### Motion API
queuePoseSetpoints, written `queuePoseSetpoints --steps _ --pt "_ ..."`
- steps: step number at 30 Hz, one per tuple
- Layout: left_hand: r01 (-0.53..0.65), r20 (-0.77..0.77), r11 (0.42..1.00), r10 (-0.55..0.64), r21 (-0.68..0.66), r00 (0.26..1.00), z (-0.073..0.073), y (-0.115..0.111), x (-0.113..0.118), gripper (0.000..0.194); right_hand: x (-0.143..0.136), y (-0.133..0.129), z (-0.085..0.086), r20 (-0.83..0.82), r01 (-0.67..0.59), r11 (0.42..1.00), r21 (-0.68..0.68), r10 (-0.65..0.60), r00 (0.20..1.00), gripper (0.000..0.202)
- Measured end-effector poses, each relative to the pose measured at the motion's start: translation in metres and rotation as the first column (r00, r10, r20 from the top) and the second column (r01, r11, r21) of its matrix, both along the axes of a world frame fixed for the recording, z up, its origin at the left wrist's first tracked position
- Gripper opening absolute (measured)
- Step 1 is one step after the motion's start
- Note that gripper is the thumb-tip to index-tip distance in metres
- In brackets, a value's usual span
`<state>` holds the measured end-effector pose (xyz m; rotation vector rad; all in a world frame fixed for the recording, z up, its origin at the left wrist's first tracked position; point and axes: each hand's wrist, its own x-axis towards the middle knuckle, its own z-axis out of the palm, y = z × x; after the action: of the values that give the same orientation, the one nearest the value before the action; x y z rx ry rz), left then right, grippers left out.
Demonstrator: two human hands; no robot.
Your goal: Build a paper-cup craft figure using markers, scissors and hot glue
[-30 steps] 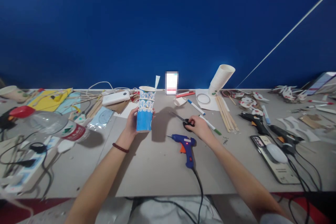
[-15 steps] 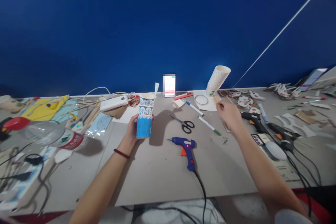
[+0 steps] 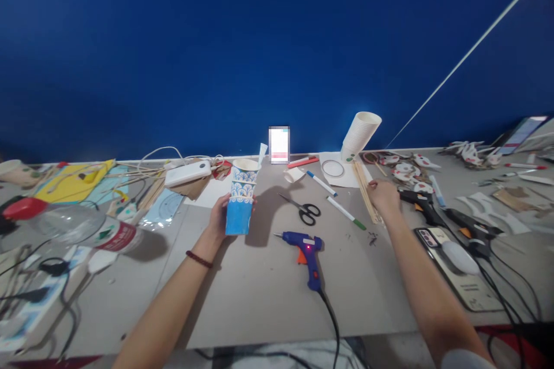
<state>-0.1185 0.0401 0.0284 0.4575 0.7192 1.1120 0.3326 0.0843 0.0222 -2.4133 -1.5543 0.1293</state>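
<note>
My left hand (image 3: 220, 218) is closed round a stack of paper cups (image 3: 239, 216), held upright. The lowest cup is solid blue, and the ones above have blue scallop patterns on white. A small patterned paper strip (image 3: 262, 153) sticks up at the stack's right rim. My right hand (image 3: 384, 197) is low over the table, just right of a bundle of thin wooden sticks (image 3: 365, 189). Its fingers are curled together, and whatever they may pinch is hidden. Between the hands lie black-handled scissors (image 3: 305, 211) and a blue hot glue gun (image 3: 306, 247) with a lit red light.
White stacked cups (image 3: 361, 134) lean at the back. Markers (image 3: 345, 211) lie mid-table. At right are black glue guns (image 3: 422, 204), a phone (image 3: 471, 291) and a white mouse (image 3: 461, 258). A plastic bottle (image 3: 116, 233) and a power strip (image 3: 56, 294) occupy the left.
My right hand has shifted slightly right and down, off the wooden sticks, which now show more fully. My left hand still holds the cups, nearly in place. The view has tilted a little.
</note>
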Motion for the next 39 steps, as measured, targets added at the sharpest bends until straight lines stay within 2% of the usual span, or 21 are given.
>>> queuePoseSetpoints --steps 9,13,16,20,24,29,34,39 --pt "0.006 0.009 1.000 -0.006 0.023 1.000 0.000 -0.001 -0.001 0.050 -0.002 0.004 -0.005 -0.101 0.074 0.996 -0.045 -0.078 0.992 0.039" --pt "-0.035 -0.002 0.999 0.035 0.011 0.999 0.003 -0.002 0.000 0.049 -0.008 0.006 -0.004 -0.052 0.036 0.998 -0.051 -0.038 0.998 0.038" --pt "-0.062 -0.015 0.998 0.063 0.016 0.998 0.005 -0.002 0.001 0.047 -0.014 0.006 0.001 -0.016 -0.005 0.994 -0.108 0.003 1.000 0.040" --pt "-0.054 -0.032 0.999 0.054 0.006 0.998 0.005 -0.002 0.001 0.046 -0.033 -0.001 0.007 -0.032 -0.047 0.986 -0.159 0.042 0.999 0.036" --pt "-0.036 -0.027 0.999 0.036 0.004 0.999 0.003 -0.001 0.002 0.049 -0.052 -0.007 0.008 0.007 -0.021 0.991 -0.132 0.022 1.000 0.042" --pt "-0.038 -0.040 0.999 0.038 -0.011 0.999 0.002 -0.001 0.002 0.046 -0.046 -0.004 0.007 -0.055 -0.008 0.997 -0.077 0.004 0.998 0.055" --pt "-0.034 -0.037 0.999 0.033 -0.013 0.999 0.002 -0.001 0.003 0.043 -0.037 -0.007 0.006 -0.032 -0.023 1.000 -0.001 0.023 0.999 0.048" --pt "-0.035 -0.032 0.999 0.034 -0.021 0.999 0.003 -0.002 0.003 0.042 -0.034 -0.012 0.007 -0.036 -0.032 0.999 0.004 0.032 0.999 0.037"
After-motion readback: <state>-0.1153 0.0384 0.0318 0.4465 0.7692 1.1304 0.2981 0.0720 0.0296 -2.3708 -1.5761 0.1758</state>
